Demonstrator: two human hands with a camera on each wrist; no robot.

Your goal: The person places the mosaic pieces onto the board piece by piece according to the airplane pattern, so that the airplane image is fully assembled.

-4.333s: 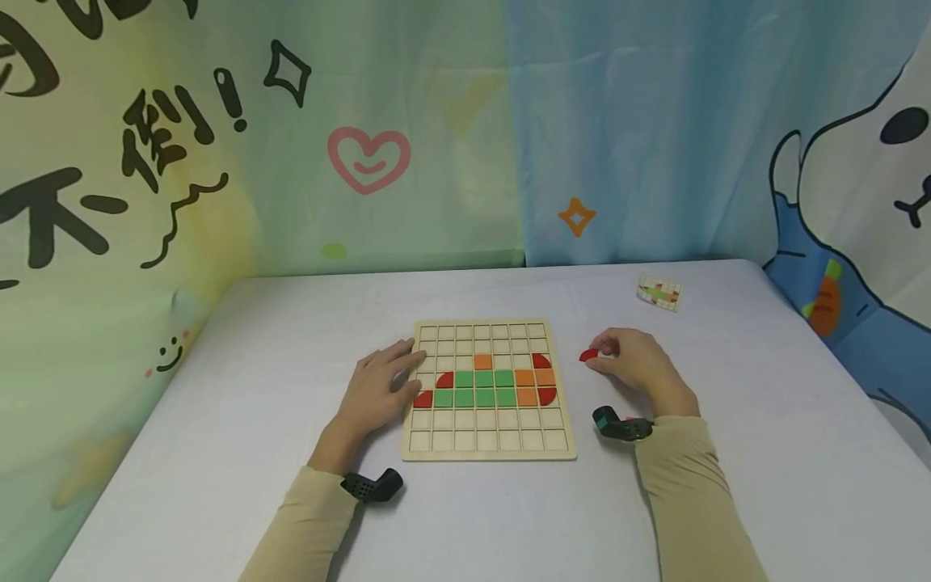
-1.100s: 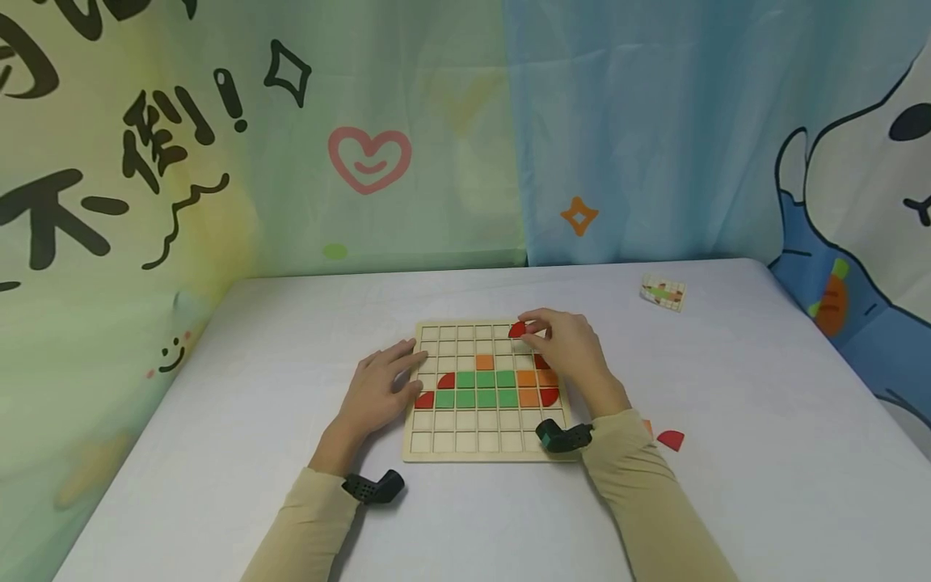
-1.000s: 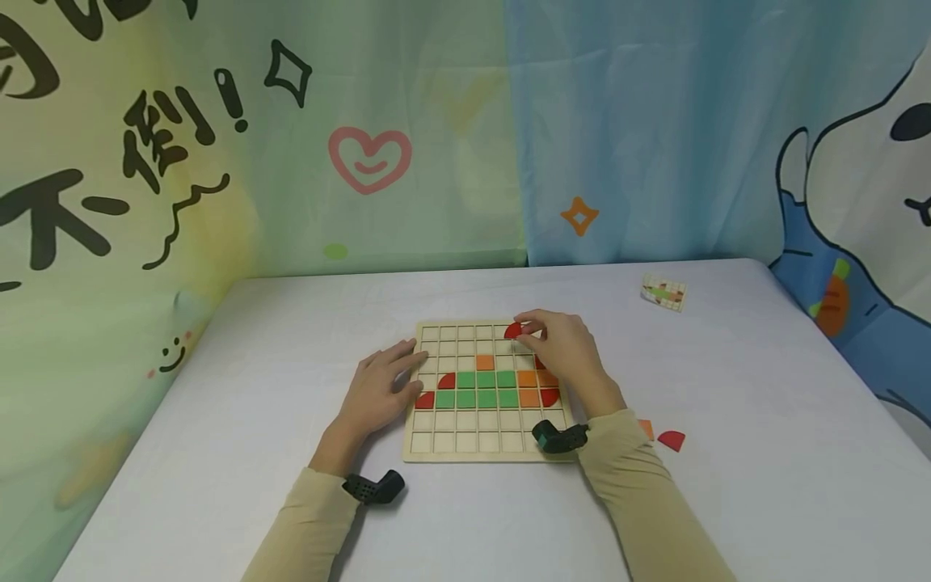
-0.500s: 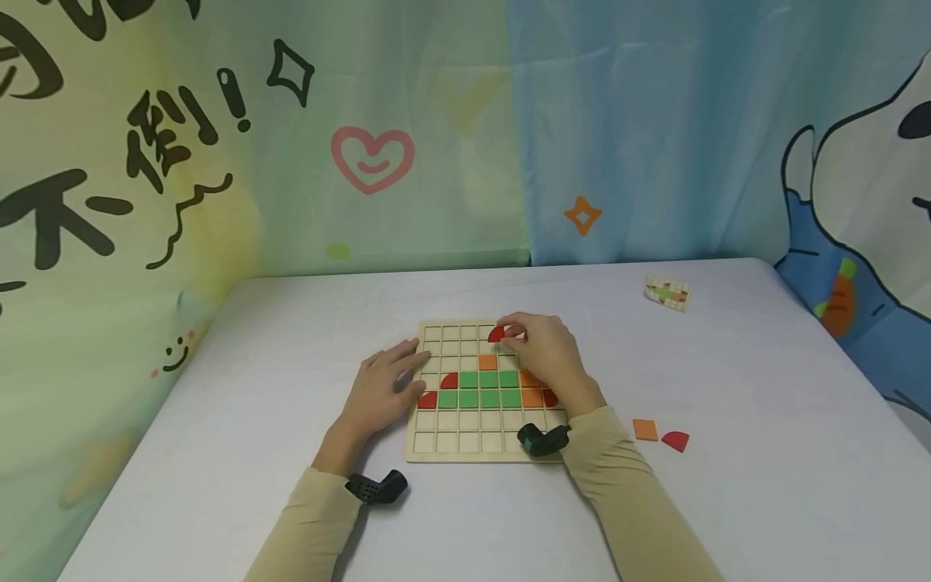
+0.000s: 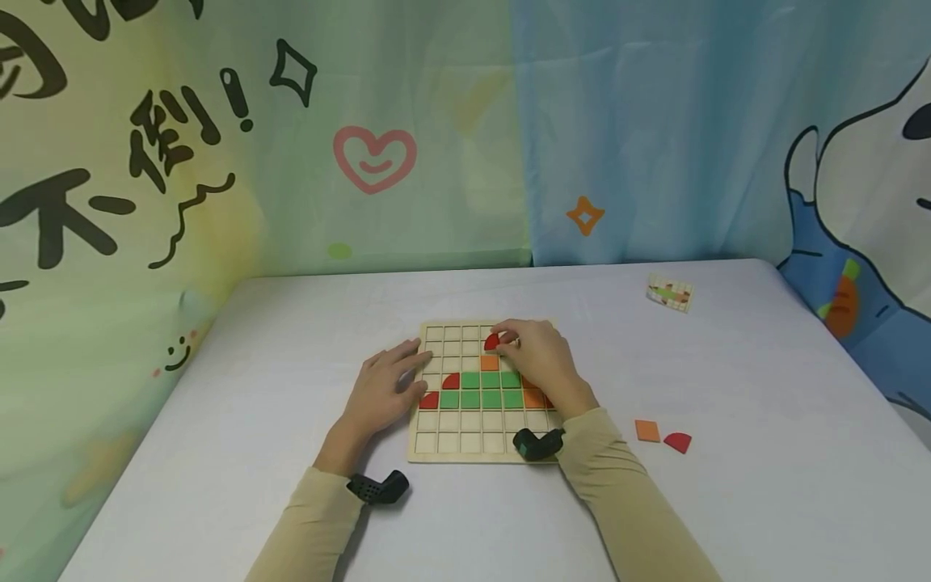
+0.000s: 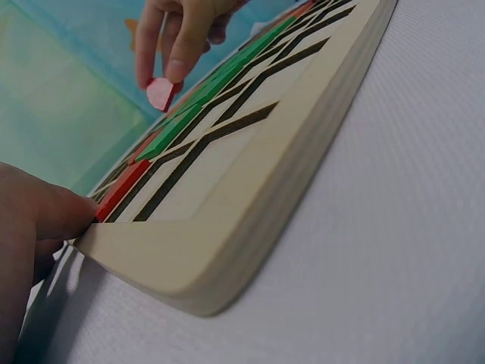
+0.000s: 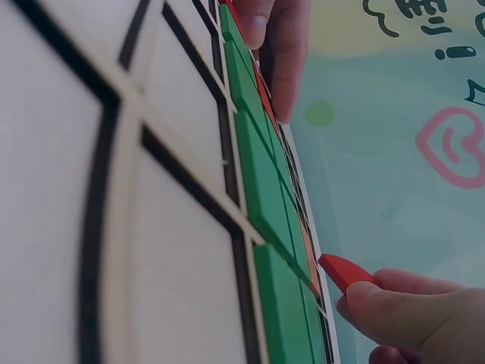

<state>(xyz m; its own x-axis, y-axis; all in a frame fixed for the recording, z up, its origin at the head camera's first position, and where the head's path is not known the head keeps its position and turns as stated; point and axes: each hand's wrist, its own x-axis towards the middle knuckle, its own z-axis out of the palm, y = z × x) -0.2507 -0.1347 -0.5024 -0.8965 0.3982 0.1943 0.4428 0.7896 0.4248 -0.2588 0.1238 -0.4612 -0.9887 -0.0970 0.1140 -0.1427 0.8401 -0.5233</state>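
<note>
My right hand pinches a red quarter-circle tile between thumb and fingers over the wooden grid board. In the head view that tile overlaps the cell just behind a lone orange square tile. The right wrist view shows the red tile tilted at the fingertips. My left hand rests along the board's left edge, fingers spread, beside a red tile. Two rows of green square tiles fill the middle cells. My right hand and wrist partly hide the orange and red tiles at the board's right side.
On the white table, a loose orange square tile and a red quarter-circle tile lie right of the board. A small printed pattern card lies at the back right. A printed curtain hangs behind the table.
My right hand has carried the red tile from right of the board onto its far side, then leftward and slightly nearer, behind the orange tile. My left hand stays on the board's edge.
</note>
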